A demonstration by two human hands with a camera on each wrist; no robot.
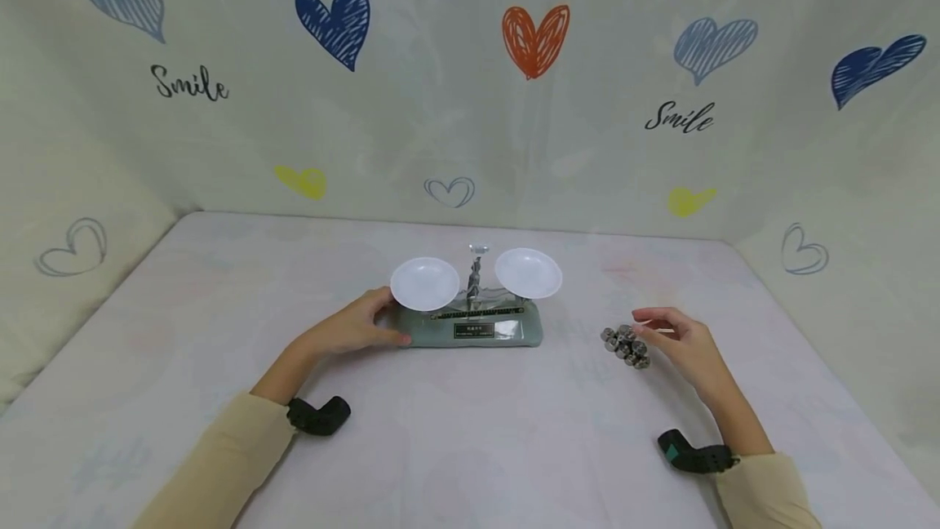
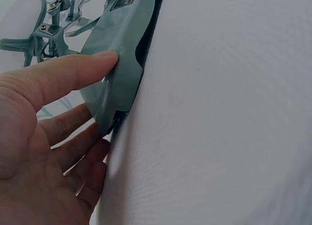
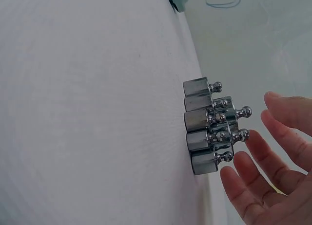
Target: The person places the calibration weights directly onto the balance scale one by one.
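Observation:
A balance scale (image 1: 473,333) with a grey-green base and two white pans (image 1: 424,284) stands mid-table in the head view. My left hand (image 1: 351,325) holds the left end of its base. The thumb (image 2: 97,66) lies on the base's front in the left wrist view, and the other fingers sit around its end. To the right of the scale, several silver metal weights (image 1: 627,345) with knobs stand upright in a tight cluster. Beside them is my right hand (image 1: 686,349), holding nothing. In the right wrist view its loosely bent fingers (image 3: 263,157) are close to the knobs.
A pale cloth covers the table (image 1: 470,447). Behind it hangs a light backdrop (image 1: 441,121) printed with hearts and the word Smile. Each wrist wears a black camera band, such as the one on the right (image 1: 698,454).

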